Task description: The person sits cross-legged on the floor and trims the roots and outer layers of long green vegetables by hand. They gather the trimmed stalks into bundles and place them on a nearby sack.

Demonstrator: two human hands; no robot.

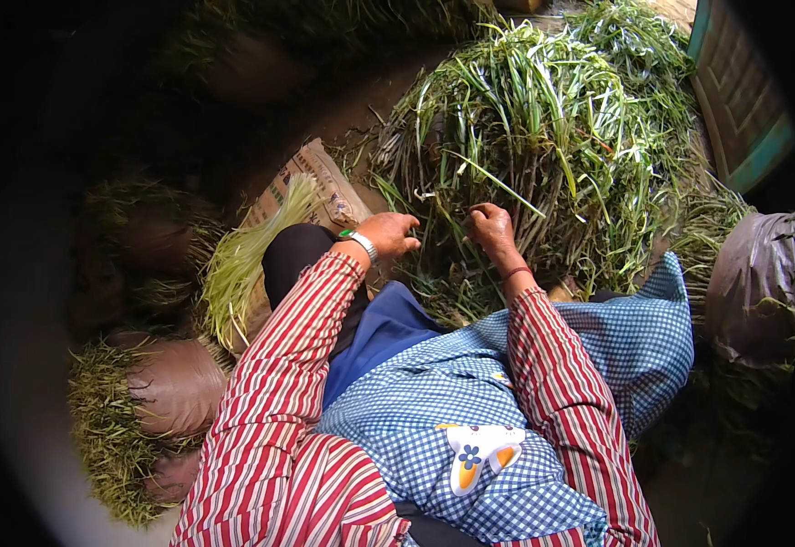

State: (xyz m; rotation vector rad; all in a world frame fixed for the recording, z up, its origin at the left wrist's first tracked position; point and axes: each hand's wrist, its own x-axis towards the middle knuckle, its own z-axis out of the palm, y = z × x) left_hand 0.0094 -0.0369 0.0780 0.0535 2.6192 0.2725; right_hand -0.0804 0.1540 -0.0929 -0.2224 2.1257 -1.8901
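Note:
My left hand (390, 234), with a watch on its wrist, is over my lap's far edge. Its thumb and fingers are apart and nothing shows between them. To its right, my right hand (493, 229) is in front of a large heap of long green leafy stalks (534, 130). Its fingers are curled together; whether they pinch something small is hidden. A single pale stalk (500, 186) slants just above the right hand. Left of my knee, a bundle of peeled-looking yellow-green stalks (247, 267) rests on a flattened printed carton or paper sack (322, 178).
Plastic-wrapped bundles of greens (175, 386) lie at the left, partly in shadow. A dark plastic-wrapped bundle (752, 287) stands at the right. A wooden door-like panel with teal edging (739, 89) is at the upper right. My blue checked apron (424, 396) covers my lap.

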